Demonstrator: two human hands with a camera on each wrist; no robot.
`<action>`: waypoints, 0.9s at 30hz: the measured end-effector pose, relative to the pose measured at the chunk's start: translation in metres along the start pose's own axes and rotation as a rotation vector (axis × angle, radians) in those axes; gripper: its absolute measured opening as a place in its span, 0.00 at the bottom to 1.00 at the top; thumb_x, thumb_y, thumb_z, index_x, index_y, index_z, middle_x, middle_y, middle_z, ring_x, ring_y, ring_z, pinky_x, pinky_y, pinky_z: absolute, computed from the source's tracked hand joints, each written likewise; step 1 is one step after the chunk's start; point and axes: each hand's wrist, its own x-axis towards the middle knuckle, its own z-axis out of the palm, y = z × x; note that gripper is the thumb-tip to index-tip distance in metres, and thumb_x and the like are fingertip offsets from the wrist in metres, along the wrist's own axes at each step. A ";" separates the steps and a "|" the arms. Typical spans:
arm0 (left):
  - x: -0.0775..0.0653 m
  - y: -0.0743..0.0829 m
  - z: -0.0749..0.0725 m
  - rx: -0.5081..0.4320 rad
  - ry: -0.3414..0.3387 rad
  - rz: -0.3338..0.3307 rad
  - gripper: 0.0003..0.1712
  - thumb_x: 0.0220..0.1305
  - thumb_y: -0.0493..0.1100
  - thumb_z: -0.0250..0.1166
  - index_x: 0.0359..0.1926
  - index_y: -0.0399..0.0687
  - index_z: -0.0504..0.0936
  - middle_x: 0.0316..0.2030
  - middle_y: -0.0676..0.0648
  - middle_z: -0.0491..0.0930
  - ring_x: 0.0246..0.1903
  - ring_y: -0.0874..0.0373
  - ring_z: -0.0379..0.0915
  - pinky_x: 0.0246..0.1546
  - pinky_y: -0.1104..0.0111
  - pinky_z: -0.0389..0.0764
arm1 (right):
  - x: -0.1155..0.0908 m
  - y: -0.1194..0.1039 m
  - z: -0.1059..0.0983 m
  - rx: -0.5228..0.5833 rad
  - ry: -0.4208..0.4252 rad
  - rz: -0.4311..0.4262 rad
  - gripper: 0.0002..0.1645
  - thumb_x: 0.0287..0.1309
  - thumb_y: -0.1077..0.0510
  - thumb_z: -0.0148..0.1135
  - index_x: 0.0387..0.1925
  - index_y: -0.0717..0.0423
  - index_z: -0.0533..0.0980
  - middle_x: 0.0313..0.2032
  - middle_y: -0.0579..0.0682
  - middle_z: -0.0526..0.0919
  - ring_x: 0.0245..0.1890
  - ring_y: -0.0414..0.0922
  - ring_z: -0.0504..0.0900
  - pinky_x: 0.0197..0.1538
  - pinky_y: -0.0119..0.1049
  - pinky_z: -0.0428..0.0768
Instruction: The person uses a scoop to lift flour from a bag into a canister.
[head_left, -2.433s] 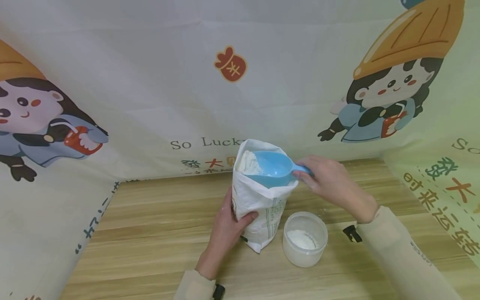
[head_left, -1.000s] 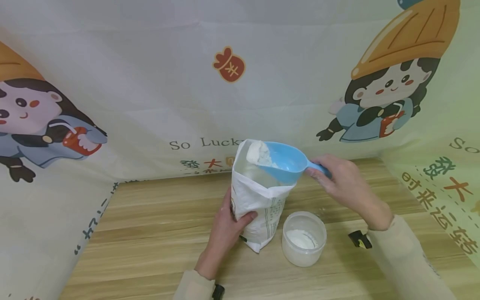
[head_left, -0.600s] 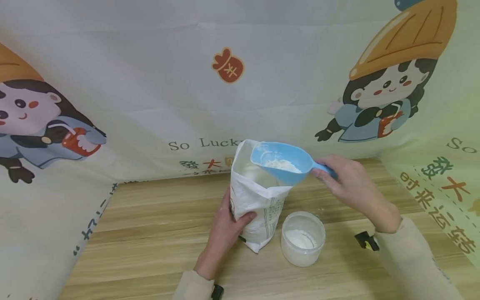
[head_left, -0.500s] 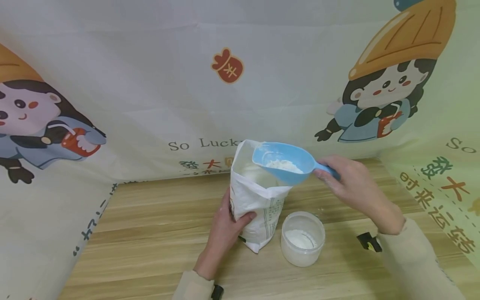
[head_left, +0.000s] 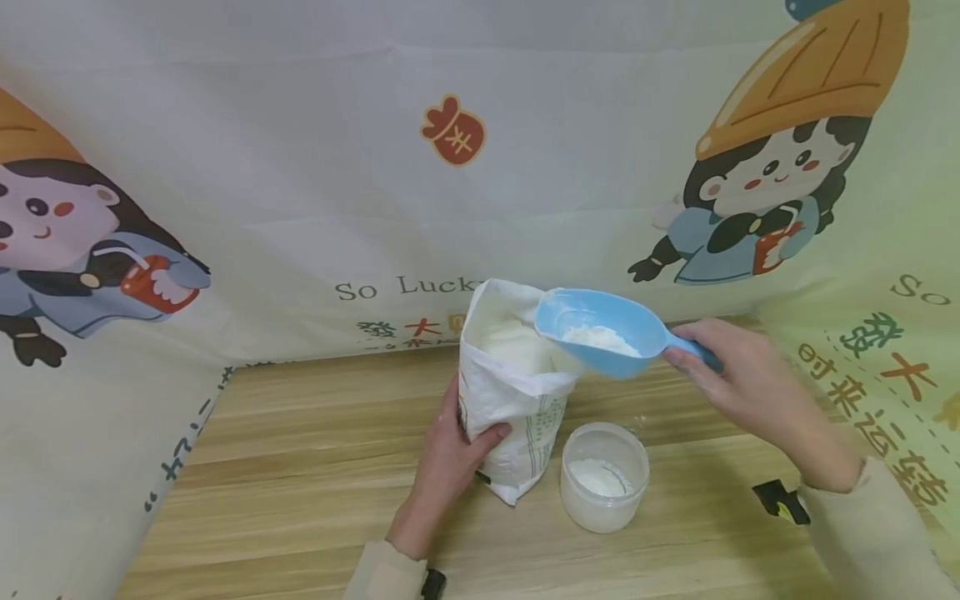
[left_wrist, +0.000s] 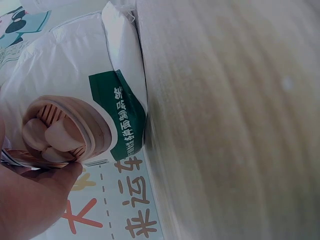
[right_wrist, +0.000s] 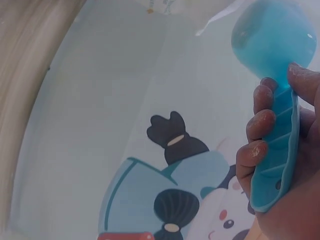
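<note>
My right hand (head_left: 750, 383) grips the handle of a blue plastic scoop (head_left: 622, 321), fingers curled round it in the right wrist view, with powder dusting the fingertips. White flour (head_left: 600, 338) lies in the scoop, whose tip hovers at the right rim of an open white flour bag (head_left: 517, 408). More flour shows inside the bag's mouth. On the bag's left side my left hand (head_left: 457, 458) holds it upright, thumb across the front. Buns in a steamer are printed on the bag (left_wrist: 60, 55) in the left wrist view. A clear round tub (head_left: 606, 508) with some flour inside stands right of the bag.
The wood-grain table (head_left: 300, 467) runs under everything. A printed cloth backdrop (head_left: 300, 167) with cartoon figures hangs behind and at both sides. Black camera mounts (head_left: 782, 500) sit at the wrists.
The scoop has come up out of the bag's mouth and moved right with the right hand. Flour has slid from its tip toward the back. The left hand and tub stay put.
</note>
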 end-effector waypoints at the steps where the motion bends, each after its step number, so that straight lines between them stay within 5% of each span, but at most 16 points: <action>1: 0.000 0.000 0.000 -0.002 -0.001 0.000 0.58 0.60 0.53 0.78 0.82 0.51 0.53 0.73 0.38 0.67 0.70 0.40 0.64 0.70 0.43 0.66 | -0.003 0.001 -0.002 -0.002 -0.001 0.003 0.13 0.61 0.64 0.72 0.47 0.61 0.84 0.42 0.55 0.88 0.41 0.53 0.86 0.41 0.55 0.84; 5: 0.000 0.000 0.001 0.004 -0.004 -0.002 0.58 0.60 0.54 0.78 0.82 0.51 0.52 0.73 0.39 0.67 0.71 0.40 0.64 0.70 0.43 0.65 | -0.012 0.006 -0.008 -0.008 0.011 -0.025 0.13 0.61 0.64 0.72 0.47 0.61 0.84 0.42 0.54 0.89 0.42 0.53 0.86 0.42 0.54 0.84; 10: 0.000 -0.001 0.001 0.015 -0.007 -0.005 0.58 0.60 0.55 0.77 0.82 0.51 0.52 0.73 0.38 0.66 0.71 0.39 0.64 0.70 0.43 0.66 | -0.023 0.010 -0.013 -0.007 0.036 -0.073 0.13 0.60 0.65 0.72 0.47 0.60 0.84 0.42 0.53 0.89 0.42 0.51 0.86 0.45 0.36 0.80; 15: 0.000 -0.001 0.000 0.013 -0.006 0.002 0.58 0.60 0.54 0.77 0.82 0.52 0.52 0.74 0.38 0.66 0.71 0.39 0.64 0.70 0.43 0.66 | -0.034 0.014 -0.019 -0.022 0.028 -0.057 0.15 0.60 0.63 0.72 0.49 0.59 0.84 0.45 0.53 0.89 0.44 0.53 0.85 0.49 0.29 0.76; 27: 0.000 -0.001 -0.001 0.029 0.002 0.008 0.58 0.60 0.53 0.78 0.82 0.51 0.53 0.72 0.37 0.68 0.70 0.38 0.65 0.69 0.43 0.67 | -0.063 0.034 -0.034 -0.034 -0.021 -0.083 0.15 0.55 0.63 0.76 0.45 0.54 0.85 0.39 0.45 0.88 0.38 0.35 0.81 0.40 0.19 0.75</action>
